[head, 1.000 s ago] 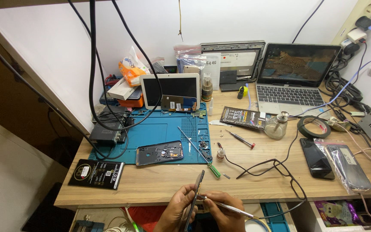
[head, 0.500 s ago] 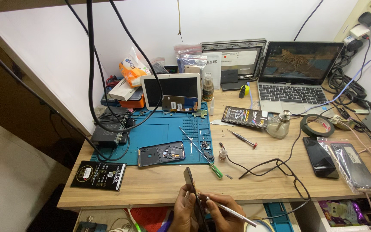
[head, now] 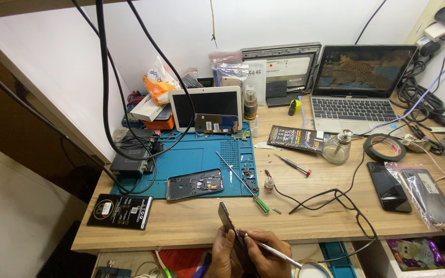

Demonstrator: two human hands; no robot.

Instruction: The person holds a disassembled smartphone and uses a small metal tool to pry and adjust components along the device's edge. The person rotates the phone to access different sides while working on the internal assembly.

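Note:
At the bottom centre my left hand (head: 223, 257) grips a thin dark phone part (head: 226, 217) that stands nearly on edge, tilted up and to the left. My right hand (head: 267, 255) holds silver tweezers (head: 274, 252), their tip touching the part's lower end. Both hands hover just off the front edge of the wooden desk (head: 181, 221). On the blue work mat (head: 191, 157) lies an opened phone frame (head: 194, 184). A green-handled screwdriver (head: 243, 184) lies across the mat's right edge.
A white tablet (head: 205, 106) leans at the back. A laptop (head: 356, 85) stands at the back right. A glass bottle (head: 337, 148), a tape roll (head: 384, 148) and two phones (head: 387, 186) lie right. Black cables (head: 330, 198) cross the desk. A black box (head: 121, 211) sits front left.
The dark part has turned from lying low in my hands to standing more upright, and both hands sit slightly higher in view. The tweezers stay at its lower end.

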